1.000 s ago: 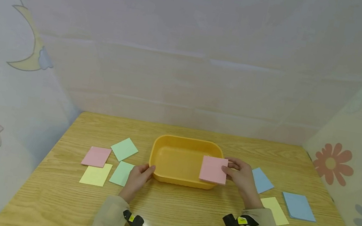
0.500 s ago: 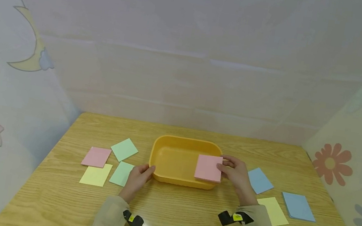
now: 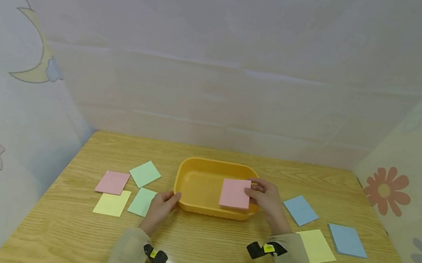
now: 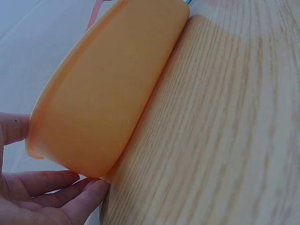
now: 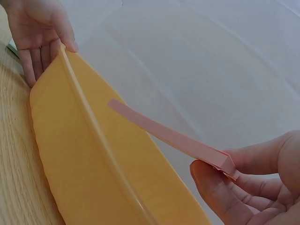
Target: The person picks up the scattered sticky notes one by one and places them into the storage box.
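A yellow-orange plastic basin (image 3: 197, 189) stands on the wooden table. My left hand (image 3: 159, 209) grips its near left corner, thumb over the rim and fingers against the outer wall in the left wrist view. With thumb and fingers, my right hand (image 3: 266, 201) pinches the right edge of a pink sticky note pad (image 3: 235, 193). The pad hangs above the right part of the basin, and the right wrist view shows its thick edge (image 5: 173, 138) above the rim.
Left of the basin lie green pads (image 3: 145, 173), a pink pad (image 3: 112, 182) and a yellow pad (image 3: 112, 202). To the right are two blue pads (image 3: 301, 210) and another yellow pad (image 3: 316, 247). A pale curtain (image 3: 215, 104) closes off the table's back.
My right hand has carried the pink sticky note pad leftward, from the basin's right edge further over its inside. The left hand and the basin have stayed in place.
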A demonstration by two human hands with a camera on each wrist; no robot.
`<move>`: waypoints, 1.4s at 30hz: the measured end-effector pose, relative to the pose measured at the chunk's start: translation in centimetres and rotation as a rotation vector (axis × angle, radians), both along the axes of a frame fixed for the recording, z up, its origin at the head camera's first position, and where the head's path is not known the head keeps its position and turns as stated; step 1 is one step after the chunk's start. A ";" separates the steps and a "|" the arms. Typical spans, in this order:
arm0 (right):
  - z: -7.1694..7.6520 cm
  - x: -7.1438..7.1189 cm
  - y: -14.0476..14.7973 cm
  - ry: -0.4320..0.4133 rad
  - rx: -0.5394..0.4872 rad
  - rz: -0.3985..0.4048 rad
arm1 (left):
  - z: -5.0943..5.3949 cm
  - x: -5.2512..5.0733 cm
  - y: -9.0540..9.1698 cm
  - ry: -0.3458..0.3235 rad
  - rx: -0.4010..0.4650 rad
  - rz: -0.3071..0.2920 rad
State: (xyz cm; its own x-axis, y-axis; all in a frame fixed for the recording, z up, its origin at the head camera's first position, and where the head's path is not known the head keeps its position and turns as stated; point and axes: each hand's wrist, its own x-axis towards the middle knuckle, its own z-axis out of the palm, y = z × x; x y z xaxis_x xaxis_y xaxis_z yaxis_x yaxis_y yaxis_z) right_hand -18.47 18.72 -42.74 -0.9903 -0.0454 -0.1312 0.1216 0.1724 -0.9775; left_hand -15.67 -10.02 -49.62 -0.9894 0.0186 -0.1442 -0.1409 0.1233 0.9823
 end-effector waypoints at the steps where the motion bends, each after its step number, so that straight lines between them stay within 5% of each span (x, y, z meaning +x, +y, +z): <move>1: -0.1 -0.1 -0.1 0.000 -0.004 0.002 | 0.0 0.0 0.0 0.000 0.002 0.000; 15: -0.6 -0.5 -1.7 0.001 -0.024 0.029 | -0.2 -0.1 -0.1 -0.018 0.005 0.000; 26: -0.8 -0.6 -2.9 -0.015 -0.023 0.024 | 2.5 1.0 0.3 -0.004 0.003 -0.013; 34: -0.8 -0.9 -4.0 -0.033 -0.052 0.052 | 0.0 0.0 0.0 -0.013 0.017 0.002; 42: -1.3 -1.1 -5.1 -0.015 -0.047 0.044 | -0.5 -0.3 0.1 -0.016 -0.010 0.027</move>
State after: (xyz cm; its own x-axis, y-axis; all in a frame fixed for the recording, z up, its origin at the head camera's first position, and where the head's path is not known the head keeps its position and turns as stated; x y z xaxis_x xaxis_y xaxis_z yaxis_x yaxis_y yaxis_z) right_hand -19.61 13.63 -44.07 -0.9852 -0.0952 -0.1425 0.1294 0.1319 -0.9828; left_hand -15.95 -9.97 -50.14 -0.9871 -0.0099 -0.1600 -0.1599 0.1294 0.9786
